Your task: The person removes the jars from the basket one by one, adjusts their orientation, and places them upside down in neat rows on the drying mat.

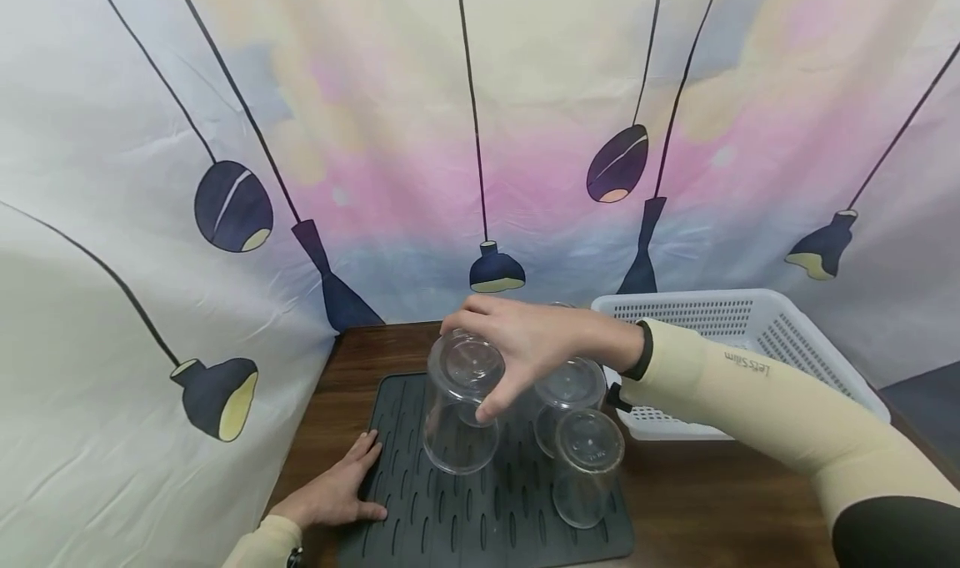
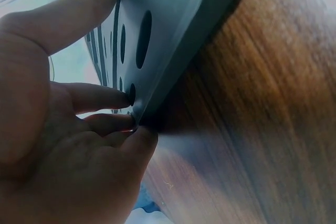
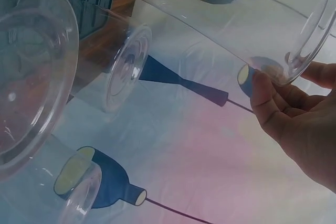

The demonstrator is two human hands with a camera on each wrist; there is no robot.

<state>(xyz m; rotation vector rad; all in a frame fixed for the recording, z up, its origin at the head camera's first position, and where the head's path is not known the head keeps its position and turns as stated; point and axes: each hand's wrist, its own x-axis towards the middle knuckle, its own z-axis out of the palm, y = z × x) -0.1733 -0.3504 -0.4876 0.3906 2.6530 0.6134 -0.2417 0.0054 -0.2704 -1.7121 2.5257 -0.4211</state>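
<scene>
My right hand (image 1: 525, 343) grips an upside-down clear drinking glass (image 1: 461, 447) by its base, over the dark grey drying mat (image 1: 442, 535). In the right wrist view, the thumb and fingers (image 3: 268, 100) curl round the base end of that glass, whose rim points away. Another upturned glass (image 1: 588, 472) stands on the mat near its right edge. Just behind it is one more upturned glass (image 1: 567, 393), partly covered by my right wrist. My left hand (image 1: 330, 489) rests at the mat's left edge, fingers spread; in the left wrist view its fingertips touch the slotted edge.
A white perforated plastic basket (image 1: 787, 309) stands to the right, partly behind my right forearm. Beneath everything is a brown wooden table (image 1: 697, 501). A fabric backdrop (image 1: 405, 159) printed with hanging lamps closes off the back and left.
</scene>
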